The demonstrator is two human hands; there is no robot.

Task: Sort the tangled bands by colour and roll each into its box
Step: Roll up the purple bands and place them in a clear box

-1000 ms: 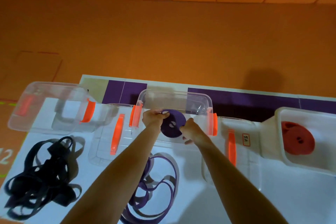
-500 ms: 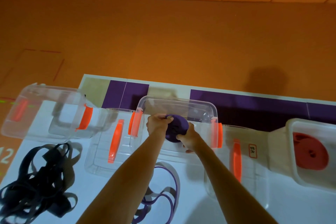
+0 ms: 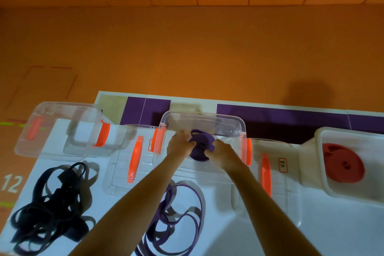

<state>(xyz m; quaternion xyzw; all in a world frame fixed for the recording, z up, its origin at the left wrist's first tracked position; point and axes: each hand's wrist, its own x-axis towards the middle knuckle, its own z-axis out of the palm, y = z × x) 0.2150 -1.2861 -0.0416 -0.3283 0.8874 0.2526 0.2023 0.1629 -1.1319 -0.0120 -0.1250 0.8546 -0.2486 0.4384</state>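
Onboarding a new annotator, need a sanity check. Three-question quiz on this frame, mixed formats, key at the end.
1. True or false: the red roll lies in the middle box.
2. The left hand and right hand grip a rolled band of which colour? A black, B purple, C red.
3. Fill in: the tangled black bands lie on the table to the person's ___.
Key: 1 false, it is in the right box; 2 B; 3 left.

White table (image 3: 342, 224) — orange floor (image 3: 187, 52)
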